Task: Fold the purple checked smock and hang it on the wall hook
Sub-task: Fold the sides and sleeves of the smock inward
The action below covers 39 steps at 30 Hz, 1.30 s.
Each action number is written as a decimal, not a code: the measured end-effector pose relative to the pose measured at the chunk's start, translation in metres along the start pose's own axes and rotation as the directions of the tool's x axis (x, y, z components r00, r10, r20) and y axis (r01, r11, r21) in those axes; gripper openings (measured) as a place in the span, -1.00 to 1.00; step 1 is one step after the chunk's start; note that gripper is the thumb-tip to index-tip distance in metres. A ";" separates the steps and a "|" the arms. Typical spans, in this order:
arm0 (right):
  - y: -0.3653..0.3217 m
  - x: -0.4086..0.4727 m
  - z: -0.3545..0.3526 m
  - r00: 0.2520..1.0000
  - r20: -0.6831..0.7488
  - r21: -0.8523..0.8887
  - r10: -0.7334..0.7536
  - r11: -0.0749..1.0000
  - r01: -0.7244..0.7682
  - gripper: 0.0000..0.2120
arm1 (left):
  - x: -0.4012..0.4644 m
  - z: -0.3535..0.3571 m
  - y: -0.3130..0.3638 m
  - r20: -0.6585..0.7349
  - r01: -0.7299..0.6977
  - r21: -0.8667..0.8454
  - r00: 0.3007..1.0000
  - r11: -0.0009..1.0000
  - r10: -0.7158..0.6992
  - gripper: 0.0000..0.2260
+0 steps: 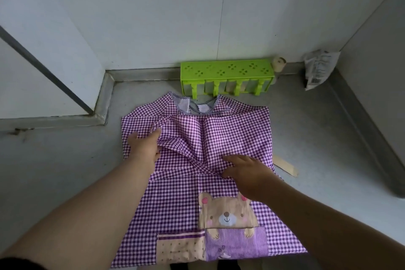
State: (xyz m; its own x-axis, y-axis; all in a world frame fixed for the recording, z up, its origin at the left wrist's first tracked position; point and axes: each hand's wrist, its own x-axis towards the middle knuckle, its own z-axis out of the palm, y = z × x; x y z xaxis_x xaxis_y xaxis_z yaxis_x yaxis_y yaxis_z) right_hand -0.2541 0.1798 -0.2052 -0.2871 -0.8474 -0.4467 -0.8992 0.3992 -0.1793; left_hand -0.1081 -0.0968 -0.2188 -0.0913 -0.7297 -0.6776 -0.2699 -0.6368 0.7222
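Observation:
The purple checked smock (179,195) lies spread on the grey floor, neck opening toward the wall, a bear patch and pockets on its near half. Both sleeves are folded in across the chest, and the cloth bunches in ridges there. My left hand (146,146) rests on the folded left sleeve with its fingers bent into the cloth. My right hand (245,171) lies flat, fingers spread, on the right side of the chest. A green plastic hook rack (226,71) stands on the floor against the wall, just beyond the collar.
A small beige object (278,63) sits at the rack's right end. A crumpled white packet (318,68) leans in the far right corner. A flat wooden stick (286,165) lies on the floor by the smock's right edge. Grey baseboards line the walls.

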 end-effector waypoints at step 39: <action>0.007 0.036 -0.005 0.953 0.134 0.022 0.273 0.960 -0.278 -0.17 | 0.009 -0.093 -0.029 0.640 -0.539 0.684 0.767 -0.492 0.050 -0.34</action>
State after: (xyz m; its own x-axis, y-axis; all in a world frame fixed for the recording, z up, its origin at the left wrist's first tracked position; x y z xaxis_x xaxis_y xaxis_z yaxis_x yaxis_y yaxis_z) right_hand -0.2720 0.1503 -0.2177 -0.4745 -0.6515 -0.5919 -0.7762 0.6268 -0.0677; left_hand -0.0117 -0.1078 -0.2328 -0.6970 -0.4319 -0.5724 -0.4734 0.8767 -0.0852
